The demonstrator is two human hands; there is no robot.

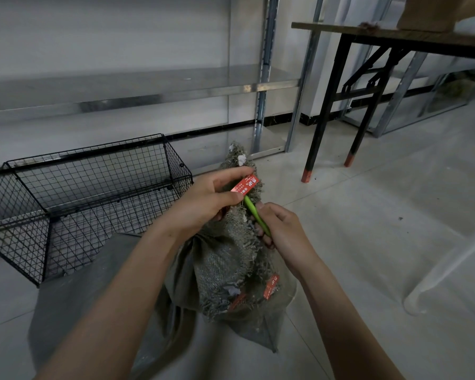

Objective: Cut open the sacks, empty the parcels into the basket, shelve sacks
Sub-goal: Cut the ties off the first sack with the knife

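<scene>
A grey-green woven sack [225, 259] stands bunched on the floor in front of me, with frayed edges and red tape labels. My left hand [211, 198] pinches the sack's gathered top at a red label [244, 185]. My right hand [283, 229] grips a green cutter [255, 215], whose tip lies against the sack just below the left hand's fingers. A black wire basket [47, 204] sits on the floor to the left, with nothing visible inside. Another flat grey sack [80, 283] lies on the floor under my left forearm.
Metal shelving [148, 89] runs along the wall behind the basket. A dark folding table [381, 39] with red-tipped legs stands at the right, a brown box on top. A white plastic frame [444, 270] juts in at the right edge. The floor is pale tile.
</scene>
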